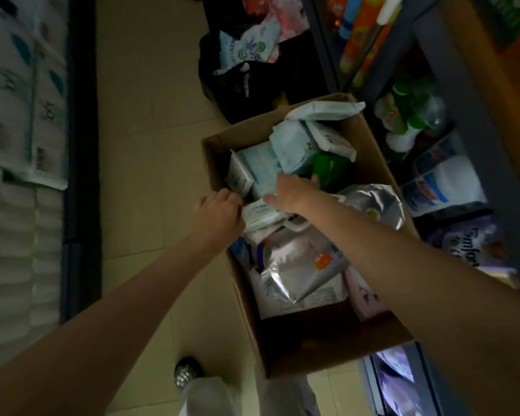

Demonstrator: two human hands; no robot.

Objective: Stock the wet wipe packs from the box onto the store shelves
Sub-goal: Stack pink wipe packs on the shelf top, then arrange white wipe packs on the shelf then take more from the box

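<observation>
left hand (219, 210) curled gripping white pack (260, 214) | right hand (293, 192) spread over box (282, 352) packs

Brown cardboard box (376, 163) held pale blue-and-white packs (264, 166); a green pack (330, 169) lay just beyond the right fingers (312, 180), silver foil pouches (297, 265) nearer.

Both my hands are down in the open cardboard box (222, 163) on the tiled floor (150, 121). My left hand (219, 211) curls around the near edge of a white wet wipe pack (261, 213), while my right hand (294, 192) lies spread flat over it. Silver foil pouches (300, 262) fill the box's near end, and stocked shelves (427, 121) stand just to the right.
</observation>
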